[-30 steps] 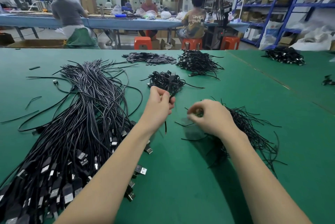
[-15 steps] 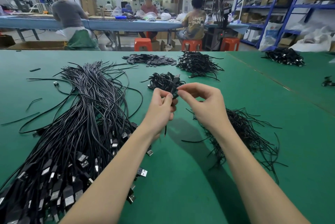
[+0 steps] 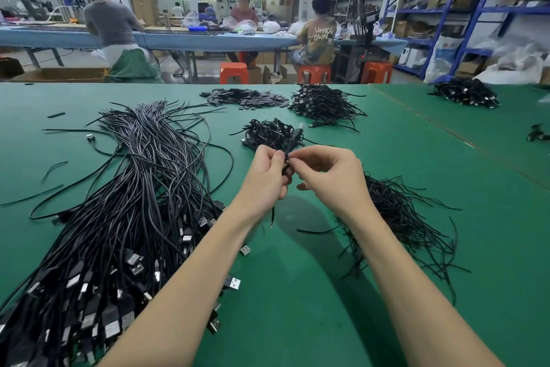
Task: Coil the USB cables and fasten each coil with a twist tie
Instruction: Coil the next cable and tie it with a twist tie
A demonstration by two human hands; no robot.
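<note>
Since a second ago the right hand [image 3: 333, 179] has been lifted from the pile of ties [image 3: 398, 218] and brought to the left hand [image 3: 266, 177]. A coiled cable [image 3: 290, 148] is pinched between both hands above the green table [image 3: 297, 277], its loose end hanging below. The big cable bundle [image 3: 125, 203] lies to the left.
</note>
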